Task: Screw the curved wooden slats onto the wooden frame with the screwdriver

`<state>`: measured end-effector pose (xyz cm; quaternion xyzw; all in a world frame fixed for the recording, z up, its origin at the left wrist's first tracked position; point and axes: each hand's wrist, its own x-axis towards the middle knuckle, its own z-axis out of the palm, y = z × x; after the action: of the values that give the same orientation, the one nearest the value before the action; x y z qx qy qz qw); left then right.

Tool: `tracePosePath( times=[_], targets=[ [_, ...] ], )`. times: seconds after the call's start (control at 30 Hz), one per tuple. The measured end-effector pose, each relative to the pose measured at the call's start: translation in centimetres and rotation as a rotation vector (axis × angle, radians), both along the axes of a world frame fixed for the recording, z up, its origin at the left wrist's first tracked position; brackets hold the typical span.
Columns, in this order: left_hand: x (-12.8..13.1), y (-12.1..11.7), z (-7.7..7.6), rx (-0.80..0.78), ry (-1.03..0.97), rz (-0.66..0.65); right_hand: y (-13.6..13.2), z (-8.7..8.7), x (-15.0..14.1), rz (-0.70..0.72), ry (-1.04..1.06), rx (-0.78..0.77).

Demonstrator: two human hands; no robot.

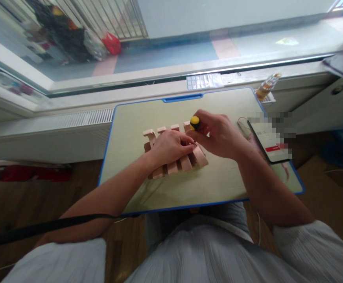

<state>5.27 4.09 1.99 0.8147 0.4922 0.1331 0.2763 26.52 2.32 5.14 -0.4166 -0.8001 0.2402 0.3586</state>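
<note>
A slatted wooden piece (172, 168) with several curved pale slats lies on the small table (224, 184). My left hand (171, 146) rests over its middle. Thumb and forefinger of that hand are pinched together at the right-end slat, around something small and dark that I cannot make out. My right hand (217, 131) is closed round a screwdriver with a stubby yellow and black handle (194, 122), just above and to the right of the left fingertips. The screwdriver's shaft and tip are hidden by the fingers.
A phone (268, 141) lies at the table's right side, with a pinkish cord beside it. Past the far edge, a clear bottle (267, 87) and a plastic compartment box (204, 81) stand near the window sill. A dark strap (56, 224) crosses my left forearm.
</note>
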Motion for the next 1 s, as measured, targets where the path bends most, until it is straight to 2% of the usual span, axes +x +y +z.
tracePosePath(
  times=[0.57, 1.0],
  targets=[
    [0.52, -0.1, 0.33, -0.013, -0.058, -0.001, -0.12, -0.16, -0.18, -0.022, 0.012, -0.001],
    [0.46, 0.25, -0.22, -0.018, -0.061, -0.022, -0.2, 0.28, -0.62, 0.006, 0.014, -0.011]
  ],
)
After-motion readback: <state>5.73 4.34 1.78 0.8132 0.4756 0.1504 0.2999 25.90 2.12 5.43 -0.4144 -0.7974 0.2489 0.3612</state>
